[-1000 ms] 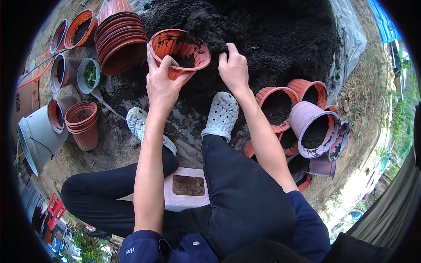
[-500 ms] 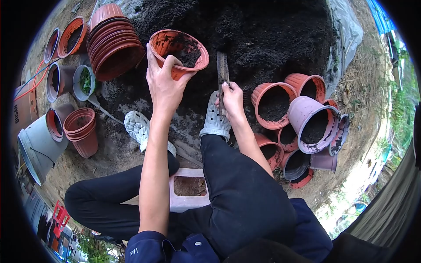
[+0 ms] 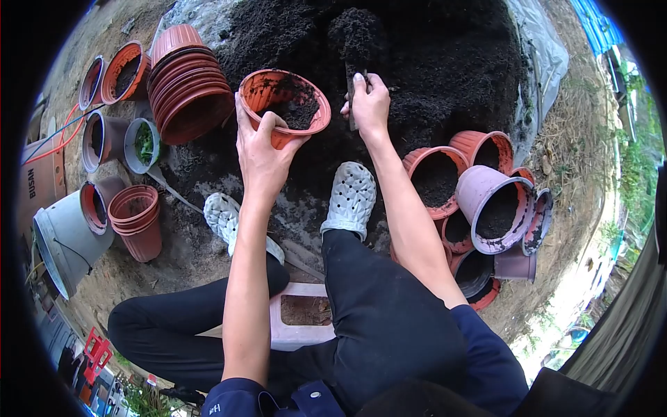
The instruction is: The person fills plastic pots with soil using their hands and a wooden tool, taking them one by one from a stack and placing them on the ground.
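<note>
My left hand (image 3: 265, 154) grips an orange plastic flower pot (image 3: 317, 124) by its near rim, thumb inside and fingers along the outside wall. The pot is tilted toward me, with dark soil (image 3: 295, 115) inside. To its right, my right hand (image 3: 369, 104) is closed around the handle of a narrow, dirt-covered trowel (image 3: 352, 119). A mound of dark soil (image 3: 356, 35) sits at the trowel's far end, hiding its blade. Beyond both hands spreads a large heap of loose dark soil (image 3: 445, 69).
Stacked reddish pots (image 3: 187, 87) lean at the left, near a grey bucket (image 3: 69, 236) and a small pot stack (image 3: 135, 222). Soil-filled pots (image 3: 434, 177) cluster at the right, including a pinkish pot (image 3: 479, 187). Plastic sheeting (image 3: 542, 62) edges the heap. My white clogs (image 3: 351, 194) stand before it.
My right hand has moved forward, away from me, with the trowel, and a mound of soil now shows at its far end. My left hand still holds the pot, little changed.
</note>
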Tool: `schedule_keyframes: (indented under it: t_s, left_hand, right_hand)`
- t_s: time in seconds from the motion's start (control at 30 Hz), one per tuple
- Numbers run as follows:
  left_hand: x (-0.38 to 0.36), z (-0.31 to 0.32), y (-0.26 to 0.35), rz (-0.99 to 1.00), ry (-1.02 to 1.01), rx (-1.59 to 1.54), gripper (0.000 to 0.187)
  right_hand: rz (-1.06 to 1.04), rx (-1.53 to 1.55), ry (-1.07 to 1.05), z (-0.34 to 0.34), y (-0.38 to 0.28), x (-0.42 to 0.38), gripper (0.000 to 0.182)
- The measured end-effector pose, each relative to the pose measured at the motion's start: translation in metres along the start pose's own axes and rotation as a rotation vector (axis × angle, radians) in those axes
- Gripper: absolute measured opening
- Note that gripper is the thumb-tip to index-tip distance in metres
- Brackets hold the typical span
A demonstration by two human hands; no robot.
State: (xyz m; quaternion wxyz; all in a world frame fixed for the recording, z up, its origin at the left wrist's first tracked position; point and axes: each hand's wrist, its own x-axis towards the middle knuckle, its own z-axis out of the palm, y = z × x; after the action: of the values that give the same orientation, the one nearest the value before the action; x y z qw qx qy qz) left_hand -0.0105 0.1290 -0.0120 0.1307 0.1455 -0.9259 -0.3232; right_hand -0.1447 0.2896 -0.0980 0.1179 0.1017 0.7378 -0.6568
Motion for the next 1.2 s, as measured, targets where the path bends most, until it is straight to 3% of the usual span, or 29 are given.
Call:
schedule_keyframes:
  t_s: [0.1,0.17,0.23,0.3,0.37,0.4,0.53,0.8,0.93,1.1,1.2]
  left_hand:
    - [0.003,0.001,0.0,-0.021,-0.006,0.006,0.038]
    - [0.006,0.002,-0.001,-0.01,-0.002,-0.001,0.037]
    - [0.007,0.004,0.0,-0.02,-0.004,0.013,0.037]
    - [0.006,0.004,0.0,-0.005,0.002,0.002,0.037]
    - [0.007,0.006,0.001,0.022,0.012,-0.009,0.037]
    - [0.007,0.006,0.002,0.02,0.01,-0.006,0.037]
    - [0.006,0.006,0.003,0.014,0.009,-0.003,0.038]
    - [0.001,0.004,0.006,-0.016,-0.019,-0.055,0.039]
    - [-0.001,0.004,0.005,0.014,-0.007,-0.006,0.038]
    - [0.001,0.003,0.003,0.022,-0.027,-0.036,0.038]
    - [0.002,0.0,0.004,0.005,-0.039,-0.017,0.037]
  right_hand:
    - [-0.114,-0.268,-0.052,-0.017,-0.041,-0.028,0.027]
    - [-0.472,-0.598,0.012,-0.026,-0.042,-0.043,0.023]
    - [-0.502,-0.758,-0.059,-0.033,-0.05,-0.062,0.018]
    - [-0.434,-0.783,-0.044,-0.039,-0.038,-0.075,0.021]
    - [0.039,-0.314,-0.126,-0.043,-0.026,-0.089,0.024]
    - [0.165,-0.123,-0.107,-0.044,-0.015,-0.098,0.026]
    - [0.377,0.017,0.01,-0.054,0.021,-0.146,0.027]
    - [0.491,-0.084,0.196,-0.071,0.067,-0.205,0.029]
    - [0.416,-0.039,0.205,-0.062,0.082,-0.169,0.027]
    - [0.323,-0.094,0.194,-0.049,0.058,-0.1,0.029]
    - [0.315,0.046,0.195,-0.032,0.04,-0.044,0.027]
